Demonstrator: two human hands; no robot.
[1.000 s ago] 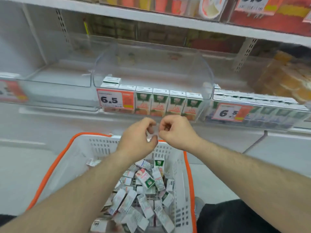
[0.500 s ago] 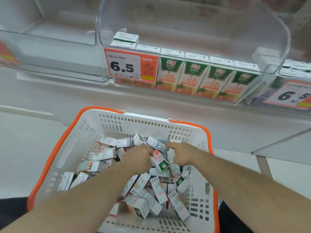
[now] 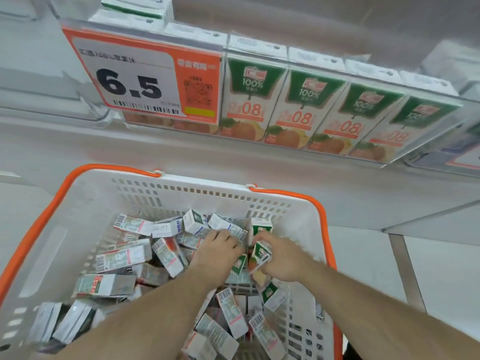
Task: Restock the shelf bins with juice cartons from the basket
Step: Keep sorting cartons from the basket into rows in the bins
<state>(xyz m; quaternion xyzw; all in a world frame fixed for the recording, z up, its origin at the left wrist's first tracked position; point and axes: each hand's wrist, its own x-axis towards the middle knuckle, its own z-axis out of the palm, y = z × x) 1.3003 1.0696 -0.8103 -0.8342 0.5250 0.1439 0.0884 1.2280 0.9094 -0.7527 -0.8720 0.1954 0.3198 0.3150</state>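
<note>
Cartons [image 3: 124,255] fill the basket [image 3: 306,203] at 6 o'clock. Right hand [image 3: 283,258] grips one carton [image 3: 261,252]; left hand [image 3: 218,252] digs, grip unclear. Bin [image 3: 441,133] at 12 o'clock has one row, so lots remain.

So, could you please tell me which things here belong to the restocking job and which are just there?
Job:
- basket
- loose cartons
- carton gripped by right hand
- left hand
- shelf bin

Just there:
- price tag
</note>
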